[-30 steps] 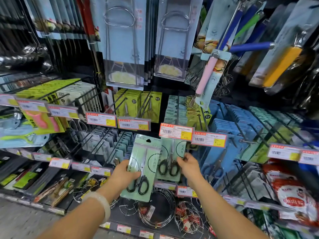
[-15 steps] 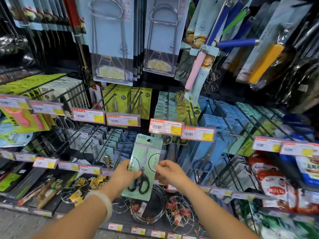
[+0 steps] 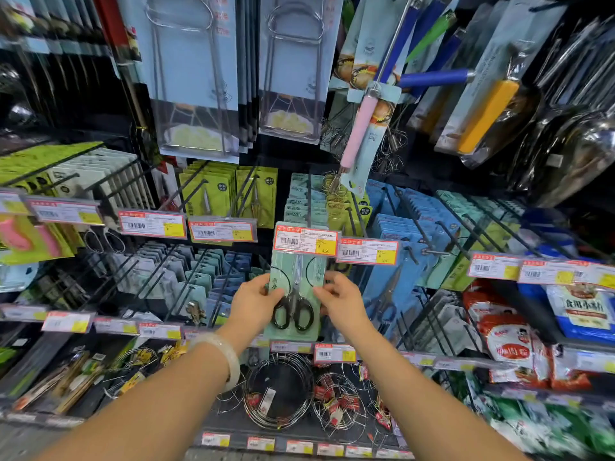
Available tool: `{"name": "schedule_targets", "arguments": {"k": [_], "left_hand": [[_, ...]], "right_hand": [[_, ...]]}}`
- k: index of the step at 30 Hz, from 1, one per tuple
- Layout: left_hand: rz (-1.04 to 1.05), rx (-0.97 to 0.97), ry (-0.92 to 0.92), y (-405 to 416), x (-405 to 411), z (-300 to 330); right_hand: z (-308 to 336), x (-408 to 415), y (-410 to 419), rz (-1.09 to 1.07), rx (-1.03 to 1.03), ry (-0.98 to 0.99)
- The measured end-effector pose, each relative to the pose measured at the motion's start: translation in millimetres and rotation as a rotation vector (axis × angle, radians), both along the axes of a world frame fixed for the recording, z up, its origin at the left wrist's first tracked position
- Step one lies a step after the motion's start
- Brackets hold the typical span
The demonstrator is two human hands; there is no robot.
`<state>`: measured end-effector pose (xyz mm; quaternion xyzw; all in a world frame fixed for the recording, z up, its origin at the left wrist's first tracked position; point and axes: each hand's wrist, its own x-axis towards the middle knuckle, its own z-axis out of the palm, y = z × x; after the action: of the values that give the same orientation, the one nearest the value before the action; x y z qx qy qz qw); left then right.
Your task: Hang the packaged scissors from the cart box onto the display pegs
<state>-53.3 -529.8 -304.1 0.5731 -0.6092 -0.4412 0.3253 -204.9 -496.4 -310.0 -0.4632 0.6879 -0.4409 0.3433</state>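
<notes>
A pale green card of packaged scissors [image 3: 294, 301] with black handles is held upright in front of the display, just below a red and yellow price tag [image 3: 306, 241]. My left hand [image 3: 254, 302] grips its left edge and my right hand [image 3: 341, 302] grips its right edge. The card's top is hidden behind the tag, where a black peg [image 3: 308, 202] runs back through a row of similar green cards [image 3: 304, 202]. The cart box is out of view.
Rows of black pegs with carded tools and price tags fill the shelf left and right. Blue carded scissors [image 3: 386, 294] hang just right of my hands. Wire racks [image 3: 279, 390] lie below. Long packaged utensils [image 3: 196, 78] hang overhead. Red food packets [image 3: 509, 344] sit at right.
The scissors card moved right and up, under the price tag. My right hand left the hanging card it held and came to grip the card's right edge.
</notes>
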Motion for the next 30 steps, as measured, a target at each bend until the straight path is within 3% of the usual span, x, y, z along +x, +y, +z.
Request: {"name": "schedule_targets", "arguments": {"k": [9, 18, 23, 26, 30], "left_hand": [[0.008, 0.055, -0.013, -6.1, -4.7, -19.3], [-0.018, -0.079, 0.012, -18.2, -13.2, -23.1], [-0.025, -0.009, -0.056, -27.3, -14.3, -29.9], [-0.043, 0.135, -0.21, -32.5, -16.0, -34.1], [-0.23, 0.264, -0.636, -17.2, -24.4, -49.0]], "right_hand": [[-22.3, 0.5, -7.1, -0.022, 0.095, 0.027], [-31.6, -2.1, -14.4, -0.107, -0.027, -0.076], [-29.1, -2.5, -25.6, -0.084, 0.06, 0.013], [-32.4, -5.9, -29.9, -0.068, 0.203, 0.1], [-44.7, -17.1, -8.3, 0.018, 0.383, 0.332]]}}
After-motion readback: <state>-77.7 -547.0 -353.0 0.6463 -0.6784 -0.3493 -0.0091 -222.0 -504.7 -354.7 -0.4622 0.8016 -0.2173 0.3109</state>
